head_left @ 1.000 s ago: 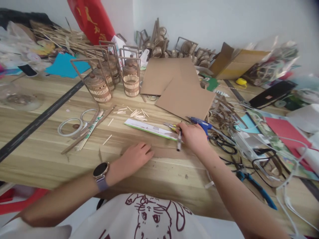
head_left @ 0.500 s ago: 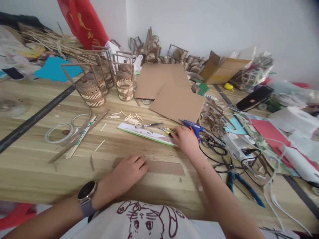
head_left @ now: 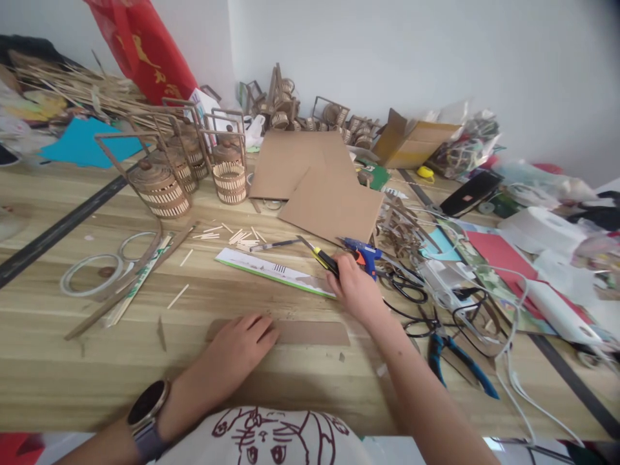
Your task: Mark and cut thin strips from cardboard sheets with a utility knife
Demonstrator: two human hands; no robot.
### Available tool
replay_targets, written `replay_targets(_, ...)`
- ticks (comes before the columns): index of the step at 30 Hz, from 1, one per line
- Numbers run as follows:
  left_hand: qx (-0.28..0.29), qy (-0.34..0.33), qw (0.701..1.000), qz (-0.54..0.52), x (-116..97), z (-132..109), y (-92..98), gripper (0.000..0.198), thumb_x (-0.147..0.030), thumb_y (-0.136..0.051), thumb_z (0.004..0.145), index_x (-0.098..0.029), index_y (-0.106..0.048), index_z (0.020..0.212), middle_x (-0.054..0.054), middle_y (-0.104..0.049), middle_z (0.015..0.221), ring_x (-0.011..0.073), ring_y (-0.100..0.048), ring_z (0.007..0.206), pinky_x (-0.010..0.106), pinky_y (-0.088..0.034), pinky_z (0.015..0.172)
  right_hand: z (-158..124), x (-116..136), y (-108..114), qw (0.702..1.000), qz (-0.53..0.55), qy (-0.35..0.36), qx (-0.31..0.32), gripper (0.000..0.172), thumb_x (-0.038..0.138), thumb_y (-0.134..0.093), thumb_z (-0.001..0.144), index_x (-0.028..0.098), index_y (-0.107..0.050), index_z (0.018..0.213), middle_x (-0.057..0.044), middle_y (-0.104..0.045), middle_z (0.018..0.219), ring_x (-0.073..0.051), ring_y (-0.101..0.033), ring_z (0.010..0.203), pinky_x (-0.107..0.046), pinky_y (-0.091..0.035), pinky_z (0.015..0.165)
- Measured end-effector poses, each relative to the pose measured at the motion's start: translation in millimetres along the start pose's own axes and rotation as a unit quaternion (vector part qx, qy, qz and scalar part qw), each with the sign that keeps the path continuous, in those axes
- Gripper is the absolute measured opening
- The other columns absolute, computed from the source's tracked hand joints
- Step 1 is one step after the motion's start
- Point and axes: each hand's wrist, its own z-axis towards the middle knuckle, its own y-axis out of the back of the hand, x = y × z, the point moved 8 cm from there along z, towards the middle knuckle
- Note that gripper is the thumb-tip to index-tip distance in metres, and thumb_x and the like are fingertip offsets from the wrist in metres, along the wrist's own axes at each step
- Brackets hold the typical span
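Cutter (head_left: 325, 259) lifted beside glue gun (head_left: 369, 252)

The left hand (head_left: 245, 345) covers part of the brown strip (head_left: 314, 332) beneath it; the right hand (head_left: 356, 285) hides the rear of the utility knife (head_left: 326, 260). Left of the right hand, fine marks on the white strip (head_left: 252, 263) are too small to read. Far beyond the left hand, the top edge crops the red bag (head_left: 145, 58).
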Motion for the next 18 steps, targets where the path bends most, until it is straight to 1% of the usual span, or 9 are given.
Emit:
replay_targets(2,-0.008,-0.002,1.000,-0.002,0,0,-1.6,0.028,-0.005,-0.059,0.093,-0.019,-0.068,0.117,0.009,-0.069,0.126,0.0241,-0.065,0.109,0.035,-0.055,0.087,-15,8,2,0.998,0.059,0.002,-0.007,0.029,0.028,-0.040,0.099,0.017,-0.049,0.124,-0.010,-0.069,0.107,-0.021,-0.068,0.093,-0.031,-0.051,0.077)
replay_targets(4,-0.021,-0.002,1.000,-0.008,-1,0,-0.6,0.029,-0.005,-0.058,0.094,-0.019,-0.068,0.117,0.008,-0.069,0.126,0.0242,-0.065,0.110,0.035,-0.054,0.087,-30,14,-2,0.980,0.197,-0.007,0.004,0.023,0.034,-0.039,0.100,0.021,-0.049,0.116,-0.003,-0.069,0.087,-0.018,-0.068,0.080,-0.029,-0.052,0.072)
replay_targets(5,-0.027,-0.001,1.000,-0.010,-1,0,0.5,0.029,-0.006,-0.057,0.094,-0.019,-0.068,0.117,0.008,-0.069,0.125,0.0242,-0.065,0.109,0.035,-0.054,0.086,-37,16,-7,0.958,0.285,-0.021,0.019,0.022,0.039,-0.038,0.100,0.023,-0.050,0.108,0.000,-0.067,0.079,-0.017,-0.066,0.073,-0.029,-0.052,0.067)
replay_targets(6,-0.031,0.000,0.999,-0.012,0,1,1.6,0.028,-0.006,-0.057,0.095,-0.019,-0.068,0.117,0.008,-0.069,0.125,0.0242,-0.065,0.108,0.035,-0.054,0.085,-44,16,-14,0.927,0.371,-0.039,0.038,0.024,0.044,-0.037,0.100,0.024,-0.049,0.101,0.001,-0.065,0.074,-0.016,-0.064,0.065,-0.028,-0.051,0.061)
replay_targets(8,-0.034,0.002,0.999,-0.013,0,3,3.5,0.026,-0.007,-0.056,0.095,-0.019,-0.068,0.115,0.008,-0.069,0.124,0.0241,-0.065,0.107,0.035,-0.054,0.084,-58,16,-27,0.866,0.488,-0.079,0.070,0.032,0.055,-0.039,0.097,0.025,-0.046,0.093,0.002,-0.062,0.072,-0.014,-0.060,0.057,-0.027,-0.047,0.052)
replay_targets(9,-0.033,0.003,0.999,-0.013,0,5,4.2,0.025,-0.007,-0.056,0.096,-0.018,-0.068,0.115,0.008,-0.069,0.124,0.0240,-0.064,0.108,0.035,-0.054,0.084,-64,14,-32,0.845,0.520,-0.093,0.079,0.034,0.058,-0.042,0.096,0.024,-0.046,0.092,0.003,-0.062,0.073,-0.014,-0.059,0.056,-0.027,-0.045,0.050)
replay_targets(11,-0.033,0.002,0.999,-0.013,1,8,5.3,0.024,-0.008,-0.055,0.097,-0.018,-0.068,0.114,0.008,-0.068,0.123,0.0235,-0.063,0.108,0.034,-0.053,0.085,-75,10,-38,0.816,0.561,-0.109,0.086,0.037,0.060,-0.048,0.094,0.024,-0.046,0.090,0.003,-0.061,0.074,-0.012,-0.058,0.055,-0.026,-0.044,0.050)
replay_targets(14,-0.033,0.001,0.999,-0.013,4,11,5.3,0.024,-0.009,-0.053,0.098,-0.018,-0.067,0.115,0.009,-0.067,0.125,0.0233,-0.063,0.109,0.034,-0.053,0.086,-89,3,-42,0.784,0.603,-0.121,0.087,0.035,0.057,-0.051,0.094,0.023,-0.048,0.089,0.003,-0.060,0.073,-0.011,-0.055,0.056,-0.026,-0.044,0.053)
replay_targets(18,-0.030,0.000,0.999,-0.023,11,11,2.9,0.023,-0.010,-0.053,0.099,-0.018,-0.066,0.117,0.010,-0.067,0.126,0.0246,-0.062,0.108,0.037,-0.053,0.085,-103,1,-41,0.744,0.648,-0.130,0.098,0.028,0.051,-0.056,0.094,0.023,-0.050,0.095,0.004,-0.058,0.076,-0.010,-0.054,0.059,-0.026,-0.042,0.055)
